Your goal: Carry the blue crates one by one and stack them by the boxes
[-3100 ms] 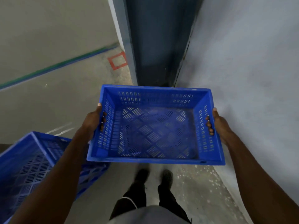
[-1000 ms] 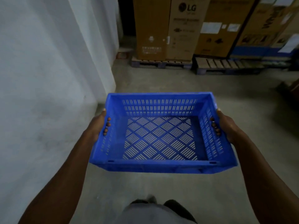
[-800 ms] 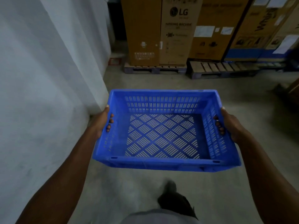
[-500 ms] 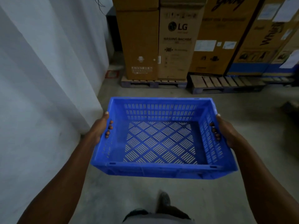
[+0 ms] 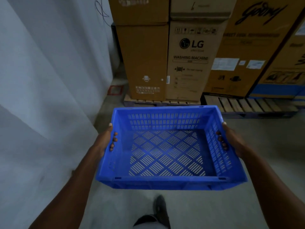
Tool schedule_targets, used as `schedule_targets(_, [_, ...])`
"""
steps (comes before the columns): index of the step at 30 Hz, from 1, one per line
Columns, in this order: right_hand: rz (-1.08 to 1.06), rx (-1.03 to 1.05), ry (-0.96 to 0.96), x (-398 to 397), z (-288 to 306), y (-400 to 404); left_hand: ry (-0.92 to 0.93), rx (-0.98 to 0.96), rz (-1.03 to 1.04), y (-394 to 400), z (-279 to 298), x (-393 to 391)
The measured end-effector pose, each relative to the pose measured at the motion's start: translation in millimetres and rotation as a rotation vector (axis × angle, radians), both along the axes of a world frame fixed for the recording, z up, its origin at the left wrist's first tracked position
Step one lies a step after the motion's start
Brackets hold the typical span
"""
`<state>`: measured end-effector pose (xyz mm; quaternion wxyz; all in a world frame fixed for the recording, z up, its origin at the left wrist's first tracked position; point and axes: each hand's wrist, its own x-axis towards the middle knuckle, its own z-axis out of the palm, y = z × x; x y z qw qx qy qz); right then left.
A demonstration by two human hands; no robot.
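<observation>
Boxes [image 5: 184,63] nearer now, blue crate [image 5: 166,149] between left hand [image 5: 105,141] and right hand [image 5: 231,141]

1. A pale wall [image 5: 41,96] fills the left side, and a thin dark wire [image 5: 101,11] hangs in a loop near its top.
2. A red square marking [image 5: 115,90] sits on the floor at the foot of that wall.
3. 2 wooden pallets lie side by side ahead: the left pallet [image 5: 158,102] and the right pallet [image 5: 247,104].
4. Grey concrete floor [image 5: 272,146] spreads across the right.
5. A dark shoe [image 5: 160,207] shows at the bottom edge.
</observation>
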<state>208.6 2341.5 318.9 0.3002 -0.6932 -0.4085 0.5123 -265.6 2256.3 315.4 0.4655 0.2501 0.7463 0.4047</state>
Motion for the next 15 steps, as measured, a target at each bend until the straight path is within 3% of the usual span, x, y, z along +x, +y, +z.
schedule_targets(8, [-0.054,-0.093,0.023,-23,-29,186,0.005,-0.091,-0.052,206,-19,-20])
schedule_targets(15, [-0.031,-0.178,0.073,-34,-96,345,-0.100,-0.148,-0.028,359,-93,-41])
